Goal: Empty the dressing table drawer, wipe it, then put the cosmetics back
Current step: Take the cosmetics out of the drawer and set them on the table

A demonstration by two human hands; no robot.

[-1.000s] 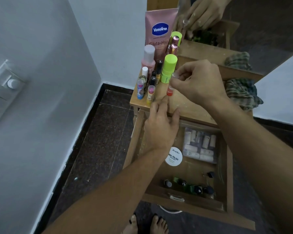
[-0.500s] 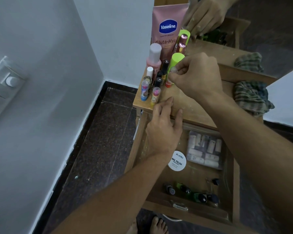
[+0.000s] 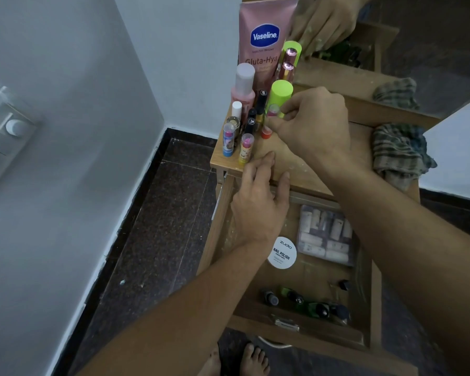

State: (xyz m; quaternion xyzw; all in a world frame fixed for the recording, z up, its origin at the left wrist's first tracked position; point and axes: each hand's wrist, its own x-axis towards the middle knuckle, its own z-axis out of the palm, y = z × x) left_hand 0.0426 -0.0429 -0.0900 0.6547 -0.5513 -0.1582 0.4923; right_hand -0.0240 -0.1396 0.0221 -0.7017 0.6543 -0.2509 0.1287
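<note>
My right hand (image 3: 314,128) pinches a small red lip balm tube (image 3: 266,132) and stands it on the wooden table top (image 3: 307,169) beside a lime-green capped stick (image 3: 281,95). My left hand (image 3: 259,202) rests with straight fingers on the table's front edge, above the open drawer (image 3: 364,291). In the drawer lie a round white nail polish remover tub (image 3: 282,252), a clear packet of small tubes (image 3: 326,234) and several nail polish bottles (image 3: 307,302). A row of lip balms (image 3: 238,141), a pink bottle (image 3: 243,88) and a Vaseline tube (image 3: 265,36) stand at the table's left.
A checked cloth (image 3: 399,153) lies on the table's right end. A mirror (image 3: 391,50) behind reflects the hand and cloth. A white wall with a switch plate (image 3: 8,131) is on the left; dark tiled floor (image 3: 152,226) and my bare feet (image 3: 242,359) are below.
My right hand carried the red lip balm tube further back on the table top, up beside the green-capped stick. My left hand stayed on the table edge.
</note>
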